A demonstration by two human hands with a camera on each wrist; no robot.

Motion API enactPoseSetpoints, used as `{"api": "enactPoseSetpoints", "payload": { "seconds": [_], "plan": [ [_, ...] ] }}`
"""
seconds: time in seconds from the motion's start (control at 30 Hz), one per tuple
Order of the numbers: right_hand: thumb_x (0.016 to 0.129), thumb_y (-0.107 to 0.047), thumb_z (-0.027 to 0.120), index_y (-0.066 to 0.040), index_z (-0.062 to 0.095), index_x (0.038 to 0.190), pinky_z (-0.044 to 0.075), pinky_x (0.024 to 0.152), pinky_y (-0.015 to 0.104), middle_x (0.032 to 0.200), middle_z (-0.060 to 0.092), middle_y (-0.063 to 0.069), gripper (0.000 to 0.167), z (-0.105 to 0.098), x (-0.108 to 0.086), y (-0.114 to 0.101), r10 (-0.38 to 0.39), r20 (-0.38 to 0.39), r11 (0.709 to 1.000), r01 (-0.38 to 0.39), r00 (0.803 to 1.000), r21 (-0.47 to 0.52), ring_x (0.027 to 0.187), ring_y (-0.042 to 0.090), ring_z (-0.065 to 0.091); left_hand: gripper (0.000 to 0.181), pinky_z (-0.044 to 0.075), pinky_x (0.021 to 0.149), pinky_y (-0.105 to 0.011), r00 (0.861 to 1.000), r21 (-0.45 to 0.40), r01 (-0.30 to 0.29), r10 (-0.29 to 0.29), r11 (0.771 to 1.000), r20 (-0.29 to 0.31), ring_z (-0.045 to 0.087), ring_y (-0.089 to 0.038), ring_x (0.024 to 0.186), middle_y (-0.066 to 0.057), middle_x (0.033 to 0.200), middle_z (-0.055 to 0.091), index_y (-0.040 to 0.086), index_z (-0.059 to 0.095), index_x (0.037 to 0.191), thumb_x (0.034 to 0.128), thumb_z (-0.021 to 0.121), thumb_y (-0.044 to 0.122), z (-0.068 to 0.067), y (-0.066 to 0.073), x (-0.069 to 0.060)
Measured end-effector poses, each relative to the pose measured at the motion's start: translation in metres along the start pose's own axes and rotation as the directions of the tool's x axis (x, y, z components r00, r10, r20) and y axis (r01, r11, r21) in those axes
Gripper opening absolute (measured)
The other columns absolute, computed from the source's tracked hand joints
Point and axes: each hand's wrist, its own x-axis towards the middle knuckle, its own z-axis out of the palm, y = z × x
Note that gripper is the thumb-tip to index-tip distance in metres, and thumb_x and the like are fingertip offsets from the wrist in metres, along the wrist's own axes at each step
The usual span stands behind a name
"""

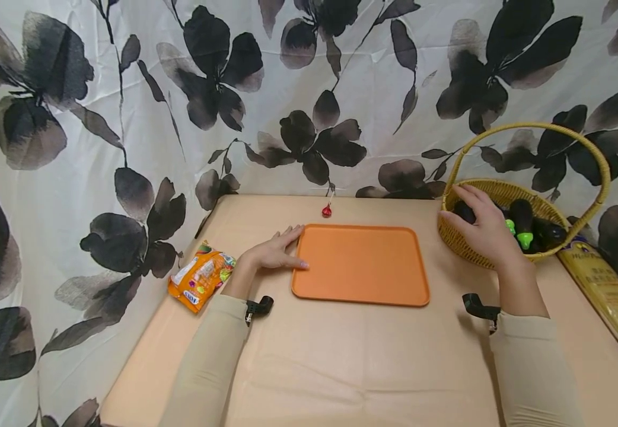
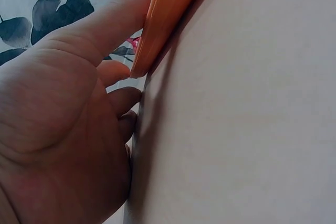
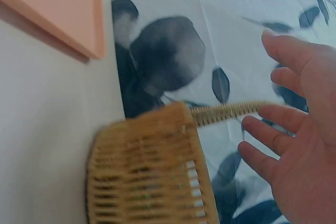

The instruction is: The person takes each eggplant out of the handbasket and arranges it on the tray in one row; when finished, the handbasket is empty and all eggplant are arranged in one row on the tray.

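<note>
An orange rectangular tray [image 1: 361,264] lies flat on the table. My left hand [image 1: 276,250] rests at its left edge, fingers fairly straight; in the left wrist view the thumb of that hand [image 2: 58,93] touches the tray's side [image 2: 170,11]. At the right stands a yellow wicker basket [image 1: 466,246] with a tall handle, holding several dark eggplant-like items [image 1: 521,216] with bright green ends. Over the basket's left part is my right hand [image 1: 482,228], fingers spread and extended. The right wrist view has this hand [image 3: 299,129] beside the basket [image 3: 152,166], with nothing visible in its fingers.
An orange snack bag [image 1: 202,277] lies left of my left hand. Right of the basket is a long yellow package [image 1: 605,296]. A small red item [image 1: 327,211] sits behind the tray, near the table's back edge. Floral fabric [image 1: 309,89] hangs behind and along the left.
</note>
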Motion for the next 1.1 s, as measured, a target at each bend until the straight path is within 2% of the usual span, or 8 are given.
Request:
{"api": "enactPoseSetpoints", "payload": {
  "seconds": [0.1, 0.23, 0.4, 0.53, 0.67, 0.9, 1.1],
  "plan": [
    [0.106, -0.045, 0.058, -0.017, 0.031, 0.166, 0.017, 0.118, 0.078, 0.171, 0.02, 0.023, 0.072, -0.011, 0.0, 0.008, 0.021, 0.004, 1.0, -0.02, 1.0, -0.018, 0.156, 0.053, 0.017, 0.117, -0.005, 0.131, -0.055, 1.0, -0.025, -0.003, 0.003, 1.0, 0.003, -0.006, -0.033, 0.163, -0.01, 0.177, 0.003, 0.02, 0.013, 0.169, 0.0829, 0.082, 0.058, 0.003, -0.002, 0.001],
    [0.107, -0.044, 0.055, -0.012, 0.029, 0.166, 0.018, 0.117, 0.079, 0.17, 0.021, 0.027, 0.071, -0.024, 0.005, 0.02, 0.048, 0.047, 0.996, -0.045, 0.998, -0.072, 0.153, 0.057, 0.018, 0.116, -0.003, 0.131, -0.057, 1.0, -0.038, -0.012, 0.012, 0.999, 0.003, -0.006, -0.036, 0.162, -0.011, 0.176, 0.005, 0.021, 0.014, 0.169, 0.0825, 0.083, 0.056, 0.005, -0.002, 0.002],
    [0.108, -0.037, 0.057, -0.008, 0.029, 0.165, 0.024, 0.112, 0.079, 0.165, 0.025, 0.032, 0.07, -0.033, 0.014, 0.036, 0.07, 0.109, 0.984, -0.051, 0.992, -0.168, 0.144, 0.06, 0.03, 0.119, 0.001, 0.13, -0.06, 1.0, -0.055, 0.009, -0.009, 0.998, -0.006, -0.006, -0.044, 0.16, -0.012, 0.176, 0.004, 0.022, 0.012, 0.169, 0.0811, 0.084, 0.057, 0.006, 0.002, 0.002],
    [0.107, -0.032, 0.059, -0.005, 0.03, 0.163, 0.028, 0.11, 0.079, 0.157, 0.032, 0.037, 0.069, -0.038, 0.018, 0.05, 0.089, 0.145, 0.974, -0.056, 0.985, -0.221, 0.136, 0.059, 0.036, 0.12, 0.001, 0.129, -0.062, 1.0, -0.069, 0.025, -0.025, 0.997, -0.005, -0.007, -0.047, 0.159, -0.012, 0.176, 0.002, 0.022, 0.013, 0.169, 0.08, 0.084, 0.059, 0.005, 0.003, 0.002],
    [0.107, -0.029, 0.059, -0.003, 0.03, 0.163, 0.033, 0.106, 0.079, 0.151, 0.037, 0.038, 0.068, -0.042, 0.018, 0.062, 0.109, 0.173, 0.971, -0.068, 0.979, -0.231, 0.128, 0.058, 0.043, 0.119, 0.0, 0.13, -0.062, 1.0, -0.058, 0.028, -0.029, 0.998, -0.005, -0.008, -0.046, 0.16, -0.012, 0.176, 0.002, 0.021, 0.013, 0.169, 0.0805, 0.083, 0.059, 0.004, 0.001, 0.001],
    [0.106, -0.032, 0.06, -0.002, 0.031, 0.162, 0.044, 0.094, 0.073, 0.137, 0.05, 0.037, 0.07, -0.045, 0.016, 0.069, 0.166, 0.209, 0.957, -0.107, 0.964, -0.268, 0.11, 0.05, 0.054, 0.119, 0.0, 0.13, -0.061, 1.0, -0.055, 0.031, -0.031, 0.998, -0.003, -0.008, -0.045, 0.16, -0.011, 0.177, 0.002, 0.022, 0.013, 0.169, 0.081, 0.083, 0.059, 0.001, -0.002, 0.0],
    [0.107, -0.034, 0.058, 0.0, 0.029, 0.162, 0.039, 0.101, 0.077, 0.141, 0.046, 0.043, 0.071, -0.046, 0.014, 0.068, 0.219, 0.275, 0.948, -0.137, 0.936, -0.287, 0.124, 0.061, 0.046, 0.115, -0.004, 0.131, -0.057, 1.0, -0.032, -0.008, 0.008, 0.999, 0.001, -0.006, -0.036, 0.163, -0.009, 0.177, 0.005, 0.019, 0.016, 0.169, 0.0833, 0.083, 0.055, 0.0, -0.004, 0.001]
  ]
}}
